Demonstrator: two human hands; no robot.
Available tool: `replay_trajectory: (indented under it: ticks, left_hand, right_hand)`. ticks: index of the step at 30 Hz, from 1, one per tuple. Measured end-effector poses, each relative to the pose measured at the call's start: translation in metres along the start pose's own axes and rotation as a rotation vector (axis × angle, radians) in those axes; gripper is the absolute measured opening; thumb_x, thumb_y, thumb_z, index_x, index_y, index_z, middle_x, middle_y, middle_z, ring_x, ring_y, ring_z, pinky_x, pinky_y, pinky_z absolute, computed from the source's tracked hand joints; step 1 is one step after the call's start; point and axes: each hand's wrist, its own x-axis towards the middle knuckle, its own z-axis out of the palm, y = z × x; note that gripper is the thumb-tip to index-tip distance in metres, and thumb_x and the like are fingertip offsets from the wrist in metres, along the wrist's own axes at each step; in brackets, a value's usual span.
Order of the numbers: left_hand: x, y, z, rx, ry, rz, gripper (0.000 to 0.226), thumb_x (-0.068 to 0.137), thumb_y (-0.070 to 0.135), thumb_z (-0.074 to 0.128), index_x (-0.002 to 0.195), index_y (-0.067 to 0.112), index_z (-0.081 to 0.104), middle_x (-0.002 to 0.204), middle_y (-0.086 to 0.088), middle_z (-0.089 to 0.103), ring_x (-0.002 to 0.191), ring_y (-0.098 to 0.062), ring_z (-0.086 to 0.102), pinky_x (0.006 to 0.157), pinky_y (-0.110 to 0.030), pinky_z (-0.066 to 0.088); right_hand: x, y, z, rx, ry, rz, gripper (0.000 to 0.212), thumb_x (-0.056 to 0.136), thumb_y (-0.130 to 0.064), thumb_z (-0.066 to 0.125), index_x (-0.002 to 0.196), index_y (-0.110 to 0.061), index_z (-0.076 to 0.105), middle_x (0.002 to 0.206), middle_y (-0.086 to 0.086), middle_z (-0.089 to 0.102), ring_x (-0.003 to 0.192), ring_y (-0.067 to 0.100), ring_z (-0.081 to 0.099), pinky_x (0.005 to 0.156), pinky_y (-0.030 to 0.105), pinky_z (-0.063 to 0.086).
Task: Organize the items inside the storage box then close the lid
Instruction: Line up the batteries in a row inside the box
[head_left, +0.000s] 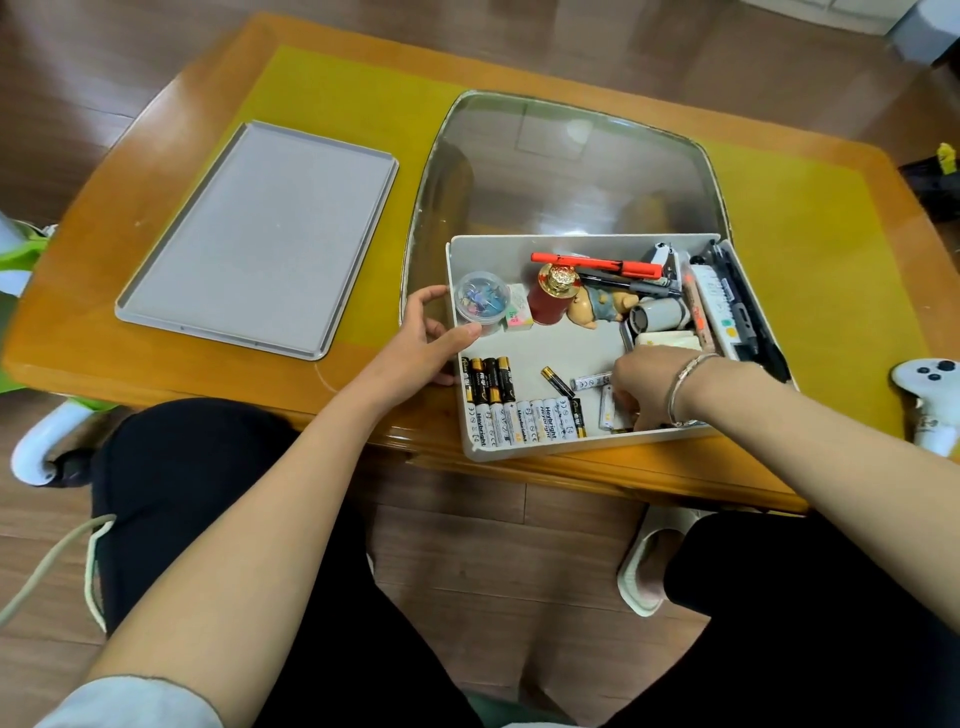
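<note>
— Grey plastic lid (260, 239) lies flat on the desk (156, 119), well apart from the storage box (535, 451) and left of it. Could that cause trouble?

— Only if the contents end up standing too tall. The red jar with the gold cap (550, 296) and the little figurine (602, 306) stand highest, so the lid might not seat over them.

— And the left hand (431, 338)?

— It grips the box's left wall, thumb inside near the clear tub of clips (480, 301). The box overhangs the desk's near edge, so a hard push could tip it toward the person's lap.

— The batteries?

— A neat row of batteries (519, 415) runs along the near wall, and two loose batteries (571, 382) lie askew on the floor of the box. They are round, so a knock from a wrist would likely roll the row apart.

— What about the right hand (649, 384)?

— It is down in the near right corner, fingers curled among the batteries; whether it actually holds one cannot be told. Pens (727, 306) are packed along the right wall and could be dragged by the forearm.

— Any writing?

— "Heybright" on the white batteries. Other labels are too small to read.
</note>
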Motion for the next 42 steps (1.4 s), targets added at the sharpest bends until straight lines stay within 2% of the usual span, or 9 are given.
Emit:
replay_trajectory:
  ticks: [5,11,15,20,26,30,35,38,42]
  left_hand:
    - [0.000,0.001,0.000,-0.010,0.011,-0.006,0.062,0.090,0.039,0.059,0.140,0.028,0.024,0.091,0.001,0.051,0.080,-0.005,0.059,0.049,-0.003,0.043]
    - [-0.001,0.002,0.000,-0.018,0.007,-0.008,0.061,0.091,0.037,0.059,0.140,0.027,0.024,0.091,0.001,0.051,0.078,-0.005,0.060,0.048,-0.004,0.043]
    - [-0.001,0.002,0.000,-0.006,-0.001,0.001,0.061,0.091,0.036,0.058,0.140,0.027,0.024,0.091,0.001,0.050,0.069,0.011,0.060,0.048,-0.003,0.042]
    - [-0.001,0.002,0.000,0.004,0.008,0.003,0.062,0.091,0.038,0.058,0.141,0.027,0.023,0.090,0.003,0.050,0.074,0.001,0.060,0.049,-0.003,0.042]
    - [0.001,0.000,0.000,0.016,-0.001,0.016,0.062,0.091,0.036,0.058,0.141,0.026,0.023,0.090,0.002,0.049,0.066,0.016,0.058,0.048,-0.003,0.042]
    - [0.001,-0.002,-0.001,0.007,-0.001,0.019,0.060,0.091,0.036,0.059,0.139,0.027,0.023,0.088,0.002,0.048,0.065,0.018,0.057,0.047,-0.003,0.041]
    - [0.003,-0.004,-0.001,-0.026,0.002,0.013,0.057,0.090,0.035,0.061,0.134,0.031,0.026,0.087,0.001,0.046,0.063,0.015,0.058,0.048,-0.007,0.045]
    - [0.003,-0.005,-0.001,-0.053,-0.002,0.004,0.055,0.089,0.036,0.062,0.131,0.034,0.026,0.088,0.001,0.047,0.065,0.011,0.060,0.051,-0.011,0.048]
    - [0.004,-0.006,-0.001,-0.080,-0.009,-0.011,0.058,0.088,0.037,0.063,0.132,0.034,0.026,0.089,0.001,0.048,0.071,0.003,0.063,0.055,-0.015,0.051]
  right_hand:
    - [0.004,-0.006,0.002,0.018,-0.001,0.025,0.015,0.076,-0.030,0.067,0.076,-0.017,0.058,0.082,0.004,0.064,0.071,0.020,0.055,0.059,0.023,0.042]
    - [0.004,-0.008,0.002,0.063,-0.020,0.048,0.015,0.078,-0.029,0.070,0.078,-0.020,0.057,0.083,0.002,0.061,0.075,0.020,0.053,0.061,0.023,0.040]
    - [0.004,-0.010,0.003,0.048,-0.038,0.048,0.009,0.080,-0.025,0.067,0.082,-0.019,0.062,0.093,0.005,0.067,0.076,0.020,0.053,0.063,0.022,0.042]
    - [-0.001,-0.008,0.002,0.055,-0.017,0.050,0.013,0.080,-0.026,0.067,0.077,-0.019,0.056,0.079,-0.001,0.055,0.074,0.018,0.050,0.049,0.020,0.033]
    - [-0.006,-0.007,-0.001,0.128,0.124,0.050,0.015,0.080,-0.023,0.067,0.093,-0.016,0.068,0.093,0.004,0.067,0.082,0.020,0.058,0.070,0.025,0.048]
    - [-0.012,-0.004,-0.011,0.209,0.279,0.052,0.021,0.087,-0.027,0.062,0.105,-0.015,0.064,0.097,0.008,0.066,0.093,0.027,0.061,0.075,0.030,0.047]
    - [-0.007,-0.010,-0.028,0.491,0.443,0.024,0.020,0.089,-0.028,0.061,0.096,-0.010,0.065,0.087,0.009,0.069,0.053,0.009,0.049,0.064,0.023,0.038]
    - [0.004,-0.018,-0.031,0.751,0.335,0.034,0.025,0.090,-0.027,0.060,0.081,-0.004,0.057,0.062,0.011,0.063,0.040,0.015,0.055,0.053,0.031,0.049]
    - [0.022,-0.025,-0.032,0.930,0.258,0.084,0.028,0.092,-0.027,0.058,0.075,-0.008,0.048,0.048,0.005,0.052,0.033,0.014,0.055,0.037,0.022,0.042]
